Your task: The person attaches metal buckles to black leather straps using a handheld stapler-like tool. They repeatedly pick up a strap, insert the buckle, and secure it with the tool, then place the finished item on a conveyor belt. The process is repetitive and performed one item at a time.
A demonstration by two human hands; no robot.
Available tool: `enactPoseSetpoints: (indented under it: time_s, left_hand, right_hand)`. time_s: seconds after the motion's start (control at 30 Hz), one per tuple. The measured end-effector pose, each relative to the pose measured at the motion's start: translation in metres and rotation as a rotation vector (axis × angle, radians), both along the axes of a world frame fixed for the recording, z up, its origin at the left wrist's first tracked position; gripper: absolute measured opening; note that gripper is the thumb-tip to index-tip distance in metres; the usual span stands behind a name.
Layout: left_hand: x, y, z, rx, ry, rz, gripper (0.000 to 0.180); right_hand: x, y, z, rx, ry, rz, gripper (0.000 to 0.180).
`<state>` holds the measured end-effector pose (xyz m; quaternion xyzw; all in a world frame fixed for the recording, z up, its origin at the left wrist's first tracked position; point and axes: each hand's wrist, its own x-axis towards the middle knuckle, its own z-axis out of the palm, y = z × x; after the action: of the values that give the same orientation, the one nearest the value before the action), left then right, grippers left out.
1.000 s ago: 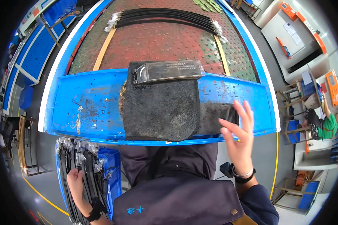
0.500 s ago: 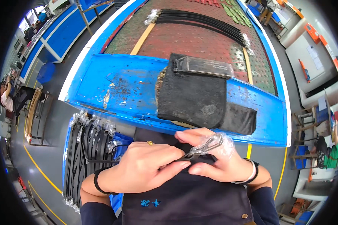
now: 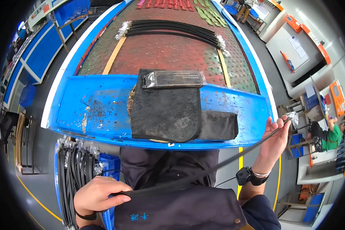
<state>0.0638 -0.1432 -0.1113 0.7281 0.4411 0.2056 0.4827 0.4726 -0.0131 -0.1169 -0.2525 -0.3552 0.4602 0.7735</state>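
While the left grip (image 3: pixel 99 193) pinches a single black strap (image 3: pixel 218 166), the right grip (image 3: pixel 274 140) is closed round it just short of its one visible plastic-wrapped end (image 3: pixel 294 119). I see the strap slant up to the right between them, in front of the dark apron (image 3: pixel 172 209).

Close by my left side stands a blue crate (image 3: pixel 110 165) packed with many more straps (image 3: pixel 74 165), too overlapped for me to count; the left forearm covers part of them.

On the blue-framed tabletop (image 3: pixel 243 100) I count two dark cloths, one large (image 3: pixel 166 111) and one small (image 3: pixel 220 125), with one clear case (image 3: pixel 176 79) lying over the large one's far edge. Farther off, one bundle of black straps (image 3: pixel 172 28) crosses two yellow strips (image 3: pixel 114 56). Beyond it I make out several red pieces (image 3: pixel 165 4) and several green pieces (image 3: pixel 211 16). One person in green (image 3: pixel 333 136) is well apart, to my right.
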Motion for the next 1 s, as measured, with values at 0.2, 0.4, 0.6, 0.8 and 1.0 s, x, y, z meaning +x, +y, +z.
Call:
enactPoseSetpoints:
  time_s: [0.2, 0.4, 0.6, 0.8, 1.0]
  left_hand:
    - [0.016, 0.008, 0.011, 0.417, 0.232, 0.217, 0.023]
    - [0.024, 0.035, 0.029, 0.809, 0.320, 0.136, 0.034]
    - [0.061, 0.051, 0.033, 0.966, 0.386, -0.045, 0.021]
    - [0.087, 0.070, 0.040, 1.070, 0.369, -0.179, 0.024]
    - [0.073, 0.076, 0.028, 0.825, 0.163, -0.176, 0.025]
  right_hand:
    - [0.060, 0.014, -0.019, 0.001, 0.137, 0.001, 0.018]
    - [0.060, 0.011, -0.001, -0.296, 0.069, -0.360, 0.031]
    - [-0.017, -0.017, 0.016, -0.158, -0.876, 0.172, 0.033]
    - [-0.088, -0.034, 0.018, 0.051, -1.389, 0.818, 0.032]
    - [-0.097, -0.036, 0.032, 0.052, -1.359, 0.814, 0.043]
